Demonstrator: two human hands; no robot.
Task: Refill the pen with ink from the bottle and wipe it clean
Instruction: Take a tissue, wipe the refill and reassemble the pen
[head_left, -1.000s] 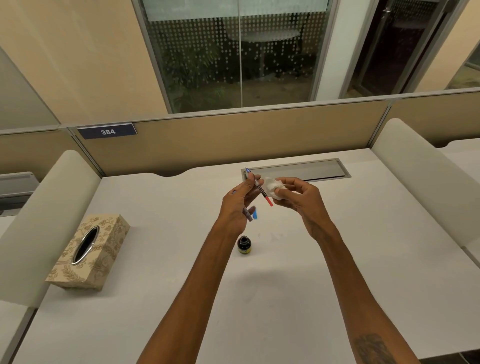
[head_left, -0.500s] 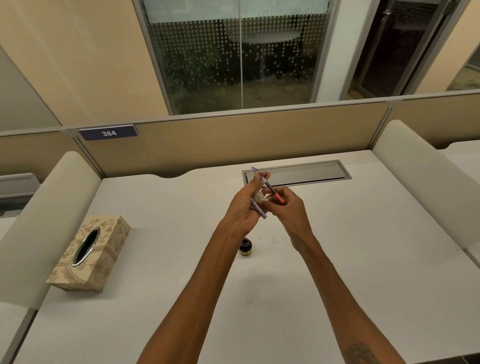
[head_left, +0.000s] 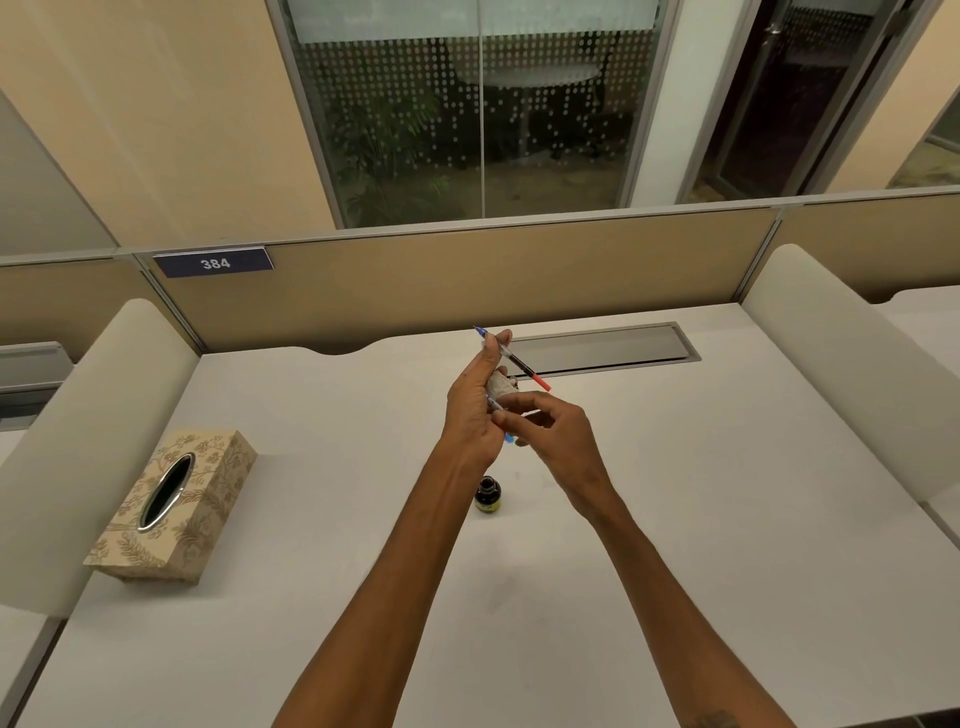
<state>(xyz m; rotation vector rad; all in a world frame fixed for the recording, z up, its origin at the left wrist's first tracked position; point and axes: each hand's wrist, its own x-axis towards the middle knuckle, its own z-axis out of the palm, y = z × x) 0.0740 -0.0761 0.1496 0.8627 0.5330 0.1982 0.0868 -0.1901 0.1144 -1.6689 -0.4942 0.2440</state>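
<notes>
My left hand (head_left: 472, 410) is raised over the desk and pinches a thin pen refill (head_left: 519, 365) that slants from a blue tip at the upper left to a red end at the lower right. A crumpled white tissue (head_left: 500, 384) is tucked against the same hand's fingers. Below it, the clear pen barrel (head_left: 505, 427) with a blue end pokes out between both hands. My right hand (head_left: 553, 428) closes its fingertips on that barrel. The small dark ink bottle (head_left: 487, 497) stands open on the white desk (head_left: 675, 519), beneath my hands.
A patterned tissue box (head_left: 171, 512) sits at the desk's left. A grey cable tray lid (head_left: 613, 348) lies in the desk at the back. Padded dividers stand at both sides and a partition panel at the back.
The tissue has passed from my right hand to my left. My right hand has dropped lower and taken hold of the pen barrel. Both hands have shifted slightly right.
</notes>
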